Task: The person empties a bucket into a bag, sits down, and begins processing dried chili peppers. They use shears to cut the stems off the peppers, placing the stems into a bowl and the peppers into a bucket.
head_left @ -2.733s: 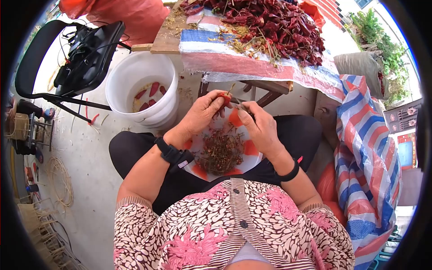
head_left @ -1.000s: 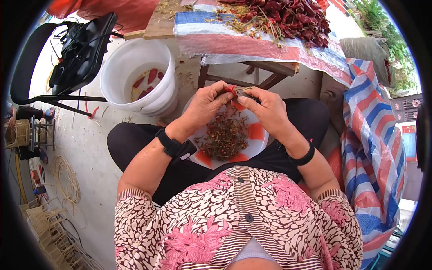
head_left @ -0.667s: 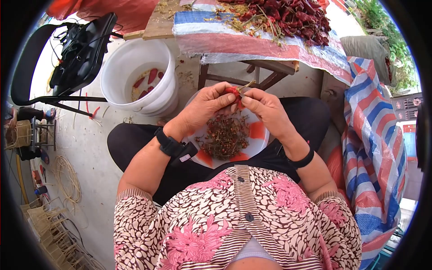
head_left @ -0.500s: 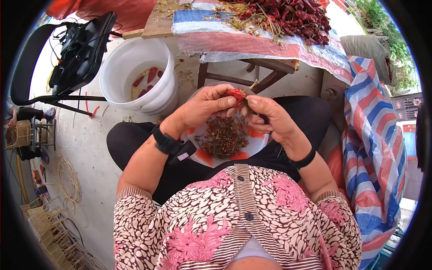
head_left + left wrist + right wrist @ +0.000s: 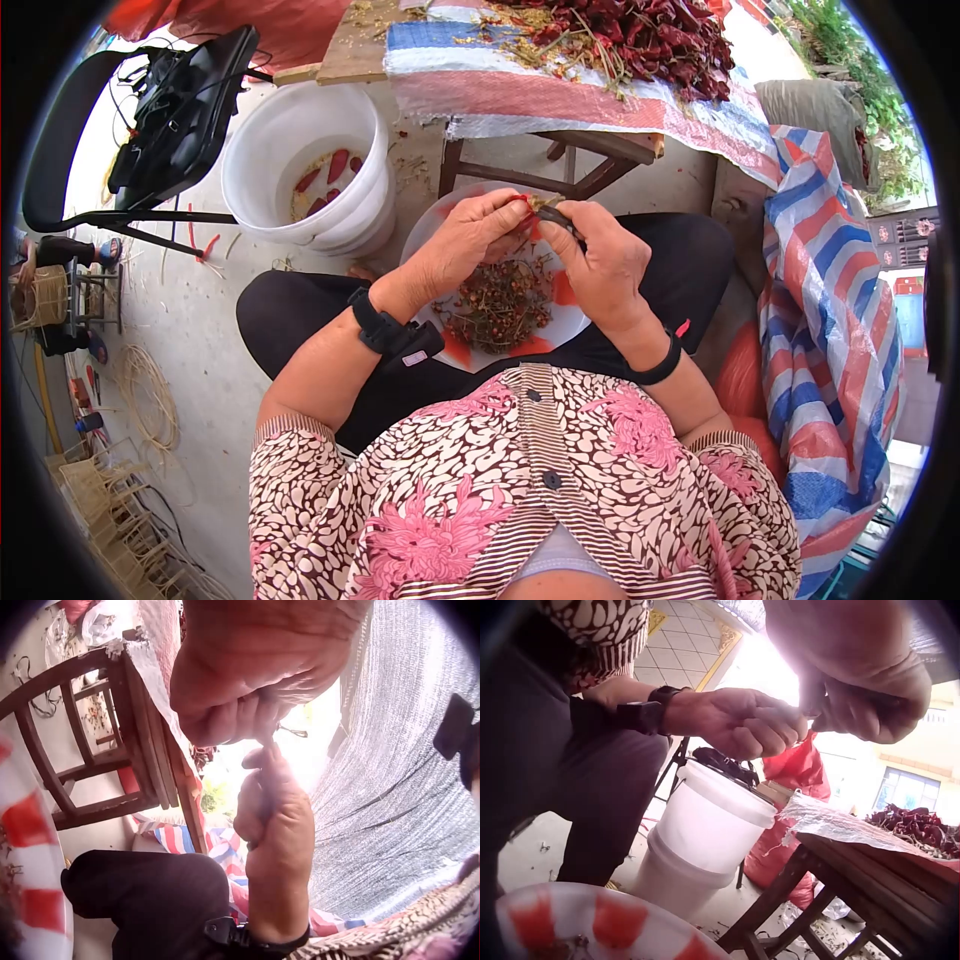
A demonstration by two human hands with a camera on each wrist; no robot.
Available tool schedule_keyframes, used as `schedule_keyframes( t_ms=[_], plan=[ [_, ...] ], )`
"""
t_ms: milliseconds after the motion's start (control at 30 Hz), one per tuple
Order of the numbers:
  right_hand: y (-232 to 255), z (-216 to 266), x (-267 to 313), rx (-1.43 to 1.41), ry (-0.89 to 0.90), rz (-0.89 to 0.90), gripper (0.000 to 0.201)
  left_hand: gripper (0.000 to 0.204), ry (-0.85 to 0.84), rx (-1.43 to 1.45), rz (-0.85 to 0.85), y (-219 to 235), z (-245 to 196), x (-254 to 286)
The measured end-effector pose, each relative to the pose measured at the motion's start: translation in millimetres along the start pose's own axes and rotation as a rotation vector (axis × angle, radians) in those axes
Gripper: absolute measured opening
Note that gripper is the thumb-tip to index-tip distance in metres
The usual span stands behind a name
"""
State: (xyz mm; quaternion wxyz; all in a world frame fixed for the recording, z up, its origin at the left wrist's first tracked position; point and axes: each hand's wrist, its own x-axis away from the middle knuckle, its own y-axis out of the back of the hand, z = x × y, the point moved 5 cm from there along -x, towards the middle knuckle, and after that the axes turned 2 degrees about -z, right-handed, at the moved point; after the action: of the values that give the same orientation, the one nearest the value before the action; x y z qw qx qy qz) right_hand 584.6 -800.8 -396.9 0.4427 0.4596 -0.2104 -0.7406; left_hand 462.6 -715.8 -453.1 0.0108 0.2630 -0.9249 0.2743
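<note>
In the head view my left hand [image 5: 462,243] pinches a red chili pepper [image 5: 523,203], mostly hidden by the fingers. Opposite it, my right hand [image 5: 603,262] grips a small dark tool [image 5: 549,213], its tip end right at the pepper; its exact kind cannot be told. Both hands meet above a white basin [image 5: 570,328] with red patches, set between the legs. A heap of stems and seed cores [image 5: 497,308] lies in the basin. Fingertips of both hands come together in the left wrist view, left hand [image 5: 262,667] above, and in the right wrist view, right hand [image 5: 862,667] nearer.
A white bucket [image 5: 308,120] with several red pepper pieces inside stands at the left. Ahead, a striped sheet [image 5: 520,92] covers a table bearing a heap of dried red peppers [image 5: 640,45]. A black chair [image 5: 180,130] is at far left, a striped tarp [image 5: 820,330] at right.
The right hand pinched at the stem with its fingertips, then drew back slightly; now its dark tool is against the pepper. The left hand keeps hold of the pepper and has turned slightly.
</note>
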Motion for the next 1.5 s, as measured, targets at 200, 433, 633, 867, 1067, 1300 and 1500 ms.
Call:
schedule_keyframes(
  t_ms=[200,433,633,867,1067,1300,1500],
  plan=[
    [-14,-22,14,-0.55,-0.244,0.145,0.02,0.023,0.108,0.072,0.039,3,14,-1],
    [-24,-12,48,-1.518,-0.882,0.734,0.027,0.022,0.177,0.146,0.261,-10,10,12],
    [19,-49,28,-2.0,-0.746,0.39,0.037,0.026,0.258,0.021,0.406,-4,29,26],
    [2,-35,54,-1.446,-0.795,0.332,0.034,0.03,0.207,0.027,0.257,4,22,17],
    [-35,-19,38,-1.261,-0.781,0.272,0.024,0.028,0.302,-0.027,0.312,4,32,10],
    [-20,-76,22,-1.364,-0.897,-0.068,0.021,0.032,0.259,-0.443,0.301,3,16,19],
    [-27,-62,41,-1.084,-0.844,0.202,0.023,0.023,-0.133,-0.677,-0.203,63,-32,13]
  ],
)
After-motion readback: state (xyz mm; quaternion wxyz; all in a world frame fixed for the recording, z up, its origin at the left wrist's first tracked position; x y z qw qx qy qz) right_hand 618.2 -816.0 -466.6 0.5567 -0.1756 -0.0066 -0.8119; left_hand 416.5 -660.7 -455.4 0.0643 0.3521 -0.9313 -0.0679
